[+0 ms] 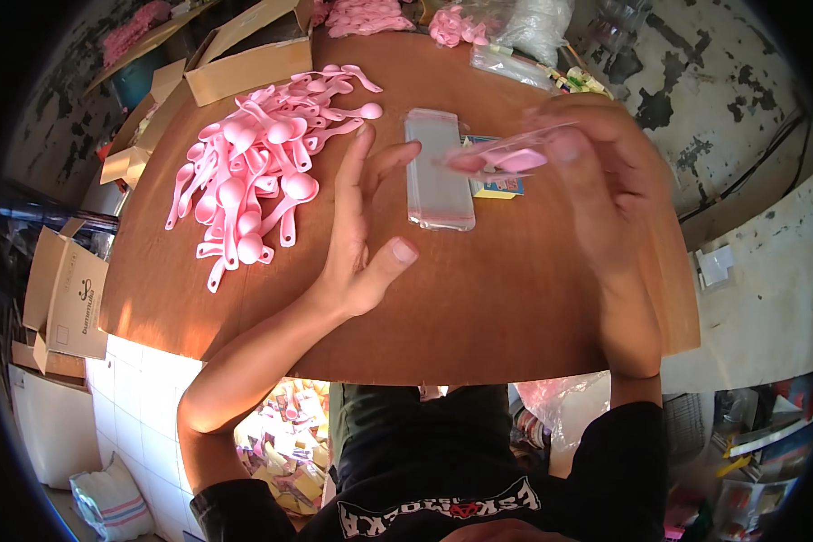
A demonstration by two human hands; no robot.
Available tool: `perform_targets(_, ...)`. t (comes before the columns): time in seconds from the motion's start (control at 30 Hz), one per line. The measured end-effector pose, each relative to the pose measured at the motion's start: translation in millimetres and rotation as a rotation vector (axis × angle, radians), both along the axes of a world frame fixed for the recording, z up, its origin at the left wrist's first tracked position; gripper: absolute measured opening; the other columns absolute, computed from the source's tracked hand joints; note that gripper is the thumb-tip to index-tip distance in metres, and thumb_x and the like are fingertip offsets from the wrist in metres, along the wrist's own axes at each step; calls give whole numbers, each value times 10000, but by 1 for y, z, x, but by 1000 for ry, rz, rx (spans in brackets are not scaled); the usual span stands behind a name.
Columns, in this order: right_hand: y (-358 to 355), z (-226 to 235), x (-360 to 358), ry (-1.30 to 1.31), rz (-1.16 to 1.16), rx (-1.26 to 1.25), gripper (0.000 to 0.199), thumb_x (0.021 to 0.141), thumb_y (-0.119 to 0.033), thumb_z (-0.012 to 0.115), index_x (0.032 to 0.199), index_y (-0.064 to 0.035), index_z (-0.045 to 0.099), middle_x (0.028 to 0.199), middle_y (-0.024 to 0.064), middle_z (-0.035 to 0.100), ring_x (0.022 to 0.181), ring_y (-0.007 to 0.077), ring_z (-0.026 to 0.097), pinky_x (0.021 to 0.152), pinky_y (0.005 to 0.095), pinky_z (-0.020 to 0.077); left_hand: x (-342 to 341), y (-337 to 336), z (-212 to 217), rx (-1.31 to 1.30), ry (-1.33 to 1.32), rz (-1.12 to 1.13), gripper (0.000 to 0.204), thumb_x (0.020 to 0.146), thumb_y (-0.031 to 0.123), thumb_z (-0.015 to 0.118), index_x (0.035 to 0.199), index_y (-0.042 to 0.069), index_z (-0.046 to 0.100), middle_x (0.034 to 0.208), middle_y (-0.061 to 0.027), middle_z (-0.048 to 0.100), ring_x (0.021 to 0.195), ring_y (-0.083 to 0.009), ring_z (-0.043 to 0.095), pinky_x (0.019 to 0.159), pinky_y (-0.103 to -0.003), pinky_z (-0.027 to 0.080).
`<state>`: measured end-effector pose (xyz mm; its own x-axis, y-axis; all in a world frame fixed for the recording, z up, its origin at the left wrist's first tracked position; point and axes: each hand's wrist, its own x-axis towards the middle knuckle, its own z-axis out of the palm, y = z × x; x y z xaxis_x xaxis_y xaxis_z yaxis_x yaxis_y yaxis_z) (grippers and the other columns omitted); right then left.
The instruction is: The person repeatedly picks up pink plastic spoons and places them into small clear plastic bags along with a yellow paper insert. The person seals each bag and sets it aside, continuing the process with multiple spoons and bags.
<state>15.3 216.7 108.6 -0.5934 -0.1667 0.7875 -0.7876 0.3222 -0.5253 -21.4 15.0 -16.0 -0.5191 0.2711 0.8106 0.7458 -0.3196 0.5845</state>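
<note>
Right hand (605,172) holds seemingly a bagged pink spoon (506,158).

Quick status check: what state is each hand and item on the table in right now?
Left hand: open, fingers spread, holding nothing, above the table.
Right hand: pinching a clear sleeve with a pink spoon inside; blurred.
Spoon pile: loose heap, unbagged.
Sleeve stack: flat on the table, seemingly empty.
Small box: lying flat, partly hidden by the stack.
Carton: flaps open.
</note>
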Motion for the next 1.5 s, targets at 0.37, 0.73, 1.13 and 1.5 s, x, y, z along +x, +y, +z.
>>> perform_targets(0.37, -1, -28, -13, -534, -5, -123, 175, 916, -161, 673, 933, 9, 711, 813, 36, 697, 733, 83, 614, 648, 244, 480, 10, 10, -2, -260, -183, 16, 912, 751, 168, 847, 1476, 30, 312, 1262, -163, 572, 1172, -237, 555, 1034, -393, 422)
perform_targets(0.73, 21, -65, 11, -771, 168, -377, 300, 960, -227, 633, 1151, 5, 643, 1084, 101, 657, 985, 118, 609, 821, 277, 502, 17, 15, -8, -264, -571, -228, 642, 846, -3, 730, 1400, 29, 408, 998, -77, 695, 931, -94, 633, 804, -263, 529)
perform_targets(1.13, 22, -102, 15, -711, 109, -323, 190, 947, -122, 650, 1054, 35, 654, 963, 68, 696, 894, 104, 655, 776, 236, 532, 16, 16, -3, -254, -571, -242, 314, 952, 63, 613, 1250, -17, 553, 1112, -98, 672, 1052, -137, 614, 933, -305, 490)
perform_targets(1.5, 17, -108, 17, -764, 160, -424, 189, 947, -76, 636, 1085, 52, 647, 1023, 64, 680, 906, 109, 654, 816, 255, 548, 16, 16, 1, -114, -728, -165, 223, 978, 152, 603, 1114, -16, 661, 983, -81, 703, 857, -108, 662, 716, -266, 575)
